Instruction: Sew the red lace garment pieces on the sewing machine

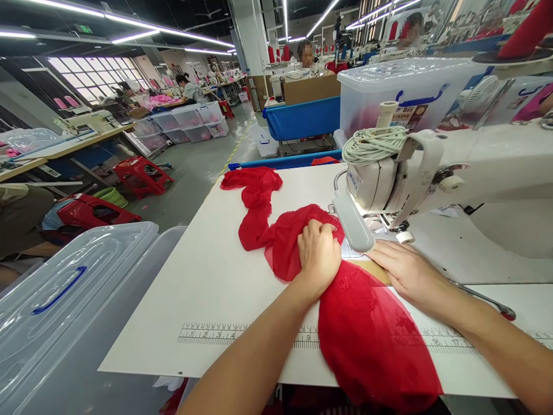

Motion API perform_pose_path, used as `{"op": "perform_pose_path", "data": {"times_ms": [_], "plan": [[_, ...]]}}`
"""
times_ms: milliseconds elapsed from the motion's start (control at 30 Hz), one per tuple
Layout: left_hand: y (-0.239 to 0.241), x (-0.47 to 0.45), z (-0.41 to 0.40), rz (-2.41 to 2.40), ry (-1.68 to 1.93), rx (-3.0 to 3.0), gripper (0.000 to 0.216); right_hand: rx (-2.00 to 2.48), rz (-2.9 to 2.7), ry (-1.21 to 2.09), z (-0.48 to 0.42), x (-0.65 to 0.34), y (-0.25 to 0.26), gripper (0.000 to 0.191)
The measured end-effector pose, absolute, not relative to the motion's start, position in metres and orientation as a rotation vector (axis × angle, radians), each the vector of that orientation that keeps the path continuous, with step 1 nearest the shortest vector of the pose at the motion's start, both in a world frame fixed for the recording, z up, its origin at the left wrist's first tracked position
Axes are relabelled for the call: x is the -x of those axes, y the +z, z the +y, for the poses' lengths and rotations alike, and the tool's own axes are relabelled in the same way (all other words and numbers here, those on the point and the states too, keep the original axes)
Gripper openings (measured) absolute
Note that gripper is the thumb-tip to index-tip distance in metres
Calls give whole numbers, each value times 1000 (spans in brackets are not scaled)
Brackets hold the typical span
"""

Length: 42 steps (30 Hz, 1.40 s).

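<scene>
Red lace fabric drapes over the white sewing table, with one end hanging past the front edge and a bunched strip trailing to the back left. My left hand is closed on the fabric, its fingers curled into it just left of the needle area. Close to the presser foot, my right hand lies flat with fingers stretched out; its fingertips are partly hidden behind a grey guard. The white sewing machine stands over that hand, a coil of pale cord on its head.
Dark-handled scissors or a similar metal tool lie right of my right forearm. A lidded plastic box stands left of the table. Behind the machine are another clear box and a blue cloth-sided cart. Other people sit farther back.
</scene>
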<state>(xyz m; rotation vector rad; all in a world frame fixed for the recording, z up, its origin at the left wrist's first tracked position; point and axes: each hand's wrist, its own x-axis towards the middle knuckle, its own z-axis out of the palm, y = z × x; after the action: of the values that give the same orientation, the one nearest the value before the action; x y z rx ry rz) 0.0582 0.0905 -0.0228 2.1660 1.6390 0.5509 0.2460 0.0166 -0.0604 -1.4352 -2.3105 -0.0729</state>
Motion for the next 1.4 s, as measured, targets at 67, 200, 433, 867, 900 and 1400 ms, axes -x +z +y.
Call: {"op": "perform_pose_path", "data": {"times_ms": [67, 200, 433, 867, 900, 1400], "plan": [[-23, -58, 90, 1637, 550, -2172, 19, 1437, -2312, -66, 16, -246, -59, 48], [-23, -58, 90, 1632, 550, -2193, 19, 1445, -2313, -65, 16, -246, -61, 49], [-25, -58, 91, 1638, 550, -2220, 20, 1441, -2262, -102, 16, -248, -68, 52], [-25, -58, 91, 1666, 538, -2209, 20, 1479, -2307, -155, 16, -245, -61, 50], [-26, -58, 91, 1667, 539, -2208, 20, 1492, -2301, -178, 16, -244, -60, 50], [-22, -57, 89, 1651, 613, -2159, 20, 1637, -2193, -451, 12, -257, -50, 46]]}}
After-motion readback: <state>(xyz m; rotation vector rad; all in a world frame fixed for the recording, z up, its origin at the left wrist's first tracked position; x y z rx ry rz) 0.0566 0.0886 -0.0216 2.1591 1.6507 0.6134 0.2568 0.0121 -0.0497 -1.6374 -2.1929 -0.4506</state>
